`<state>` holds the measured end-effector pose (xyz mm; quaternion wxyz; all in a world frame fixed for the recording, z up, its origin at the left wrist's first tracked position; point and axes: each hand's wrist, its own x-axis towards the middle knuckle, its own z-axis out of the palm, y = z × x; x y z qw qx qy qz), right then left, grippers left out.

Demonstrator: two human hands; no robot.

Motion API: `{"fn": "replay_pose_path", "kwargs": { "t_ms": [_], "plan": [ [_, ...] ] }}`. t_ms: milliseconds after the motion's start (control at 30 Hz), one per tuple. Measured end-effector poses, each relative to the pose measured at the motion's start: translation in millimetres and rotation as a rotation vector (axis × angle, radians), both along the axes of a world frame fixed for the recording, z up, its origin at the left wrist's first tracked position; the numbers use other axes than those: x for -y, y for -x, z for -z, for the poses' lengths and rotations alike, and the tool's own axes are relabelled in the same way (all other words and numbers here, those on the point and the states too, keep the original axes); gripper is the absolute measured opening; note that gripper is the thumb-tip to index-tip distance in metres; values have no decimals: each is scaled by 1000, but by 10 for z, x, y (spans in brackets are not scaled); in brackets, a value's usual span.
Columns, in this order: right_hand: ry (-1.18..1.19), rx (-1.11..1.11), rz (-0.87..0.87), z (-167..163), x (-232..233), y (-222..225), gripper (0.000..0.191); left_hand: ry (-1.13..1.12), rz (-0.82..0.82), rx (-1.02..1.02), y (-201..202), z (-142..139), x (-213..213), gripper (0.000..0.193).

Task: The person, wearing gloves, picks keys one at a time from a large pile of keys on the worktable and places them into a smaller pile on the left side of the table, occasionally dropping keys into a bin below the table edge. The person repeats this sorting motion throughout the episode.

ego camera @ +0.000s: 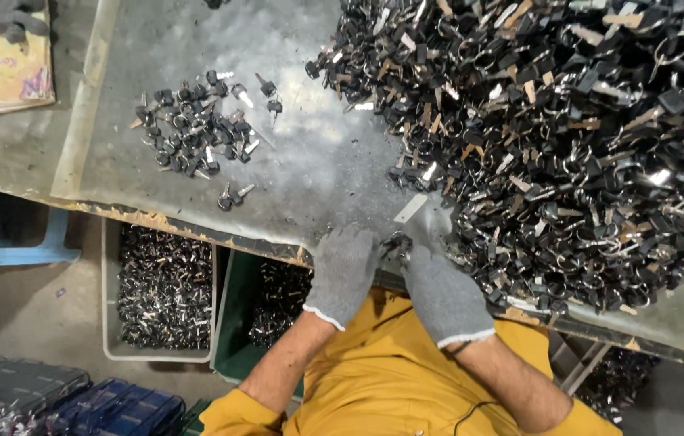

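Gloved hands, left (344, 273) and right (443, 295), meet at the counter (309, 153) edge, both pinching a small key bunch (397, 244) between the fingertips. At 2 o'clock from them: large heap of black-headed keys (576, 137). At 11 o'clock: small sorted cluster (196, 129). Below the counter, at 9 o'clock: grey bin (112, 323) and green bin (230, 323), each holding keys
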<state>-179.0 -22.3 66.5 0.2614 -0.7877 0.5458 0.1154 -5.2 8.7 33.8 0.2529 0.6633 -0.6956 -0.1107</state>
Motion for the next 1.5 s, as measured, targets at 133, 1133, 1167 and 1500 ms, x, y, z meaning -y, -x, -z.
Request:
{"fn": "replay_pose_path", "kwargs": {
  "t_ms": [133,1133,1167,1500],
  "plan": [
    [198,-23,-166,116,-50,25,19,32,13,-109,-15,-1,9,14],
    [116,148,-70,70,65,-83,25,223,150,19,-273,-139,1015,27],
    [90,149,-74,74,61,-68,26,200,211,17,-292,-121,1114,27],
    [-41,41,124,273,77,70,38,58,161,55,35,-88,426,22]
  ]
}}
